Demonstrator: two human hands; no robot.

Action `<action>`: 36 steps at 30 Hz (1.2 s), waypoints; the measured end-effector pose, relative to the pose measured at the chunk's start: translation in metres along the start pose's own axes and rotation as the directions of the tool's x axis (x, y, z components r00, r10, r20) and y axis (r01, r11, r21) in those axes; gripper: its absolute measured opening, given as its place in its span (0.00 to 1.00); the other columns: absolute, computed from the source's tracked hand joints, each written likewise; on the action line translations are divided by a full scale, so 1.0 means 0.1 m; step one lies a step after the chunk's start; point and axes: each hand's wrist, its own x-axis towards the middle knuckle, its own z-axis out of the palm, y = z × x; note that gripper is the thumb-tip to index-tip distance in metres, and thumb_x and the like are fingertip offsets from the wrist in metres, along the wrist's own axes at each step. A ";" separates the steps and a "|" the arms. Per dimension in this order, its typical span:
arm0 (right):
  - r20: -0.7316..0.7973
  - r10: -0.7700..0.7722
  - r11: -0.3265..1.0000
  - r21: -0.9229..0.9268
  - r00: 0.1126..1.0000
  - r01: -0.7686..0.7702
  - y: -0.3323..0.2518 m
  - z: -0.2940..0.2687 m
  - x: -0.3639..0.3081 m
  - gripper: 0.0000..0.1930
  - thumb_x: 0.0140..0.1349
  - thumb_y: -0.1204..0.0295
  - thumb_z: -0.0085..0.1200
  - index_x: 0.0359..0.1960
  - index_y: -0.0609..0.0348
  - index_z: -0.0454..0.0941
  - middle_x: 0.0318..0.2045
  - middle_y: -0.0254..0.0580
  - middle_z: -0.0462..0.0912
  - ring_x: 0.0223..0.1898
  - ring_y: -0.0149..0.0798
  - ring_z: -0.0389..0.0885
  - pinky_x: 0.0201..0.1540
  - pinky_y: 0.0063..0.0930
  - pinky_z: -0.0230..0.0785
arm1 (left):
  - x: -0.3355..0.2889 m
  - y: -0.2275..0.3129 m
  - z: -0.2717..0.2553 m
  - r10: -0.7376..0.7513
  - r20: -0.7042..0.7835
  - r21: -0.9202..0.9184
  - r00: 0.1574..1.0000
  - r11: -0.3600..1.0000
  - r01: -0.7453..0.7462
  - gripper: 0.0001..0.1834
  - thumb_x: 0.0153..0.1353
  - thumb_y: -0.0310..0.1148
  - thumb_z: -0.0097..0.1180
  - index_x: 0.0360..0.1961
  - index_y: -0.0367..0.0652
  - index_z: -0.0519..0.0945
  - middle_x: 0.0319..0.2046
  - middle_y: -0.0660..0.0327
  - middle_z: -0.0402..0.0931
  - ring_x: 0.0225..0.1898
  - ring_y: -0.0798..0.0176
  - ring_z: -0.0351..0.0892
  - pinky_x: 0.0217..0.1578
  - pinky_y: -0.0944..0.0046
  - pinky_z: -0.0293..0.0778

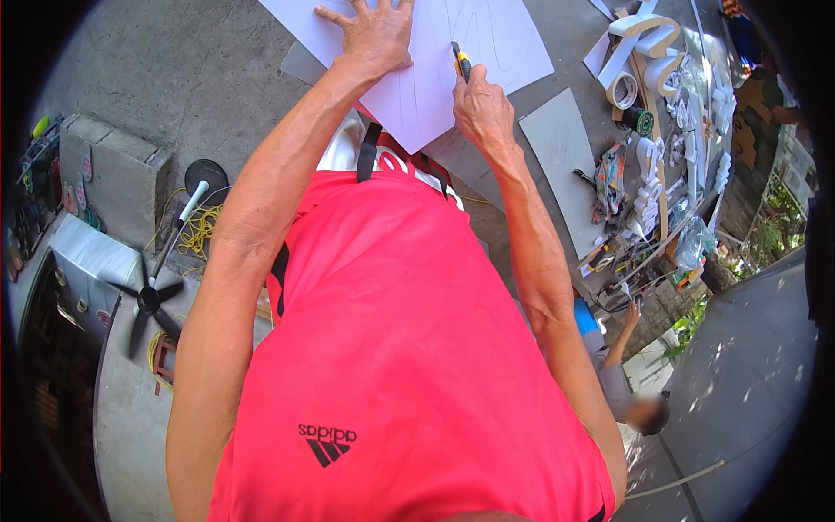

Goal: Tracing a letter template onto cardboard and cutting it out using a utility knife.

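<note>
A large white sheet (426,96) with thin curved lines drawn on it lies at the top of the view, one corner pointing toward my body. My left hand (376,36) rests flat on its left part, fingers spread and holding nothing. In my right hand (484,109) is a yellow and black utility knife (462,63), gripped near its back end. The knife's tip is at the drawn lines on the sheet's right part; whether the blade touches the surface I cannot tell.
A grey board (561,165) lies right of the sheet. Beyond it are white cut-out letter shapes (648,39), a tape roll (623,90) and scattered tools. A standing fan (149,300) and yellow cord (200,230) are at left. Another person (617,383) is at lower right.
</note>
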 end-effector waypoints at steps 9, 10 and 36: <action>-0.130 0.185 0.893 0.437 0.974 -0.111 0.16 0.03 0.04 0.15 0.75 0.60 0.45 0.37 0.60 0.65 0.18 0.54 0.81 0.24 0.61 0.84 0.28 0.55 0.75 | -0.03 0.01 -0.02 0.010 0.008 0.016 1.000 1.000 -0.010 0.68 0.37 0.45 0.80 0.78 0.52 0.51 0.80 0.46 0.34 0.74 0.16 0.29 0.55 0.03 0.45; -0.146 0.168 0.881 0.466 0.975 -0.083 0.16 0.06 0.07 0.16 0.75 0.59 0.45 0.37 0.60 0.65 0.17 0.50 0.80 0.22 0.57 0.85 0.26 0.52 0.76 | -0.04 0.01 -0.02 0.004 0.021 0.022 1.000 1.000 -0.005 0.68 0.38 0.46 0.80 0.79 0.51 0.51 0.80 0.46 0.34 0.74 0.16 0.29 0.55 0.03 0.45; -0.026 0.101 0.920 0.382 0.995 -0.083 0.11 0.19 0.38 0.17 0.73 0.56 0.46 0.39 0.60 0.68 0.23 0.63 0.82 0.30 0.69 0.84 0.35 0.59 0.74 | -0.33 0.01 0.29 0.091 0.012 0.019 0.996 0.996 -0.091 0.68 0.39 0.57 0.78 0.79 0.53 0.52 0.79 0.44 0.33 0.75 0.17 0.29 0.57 0.05 0.43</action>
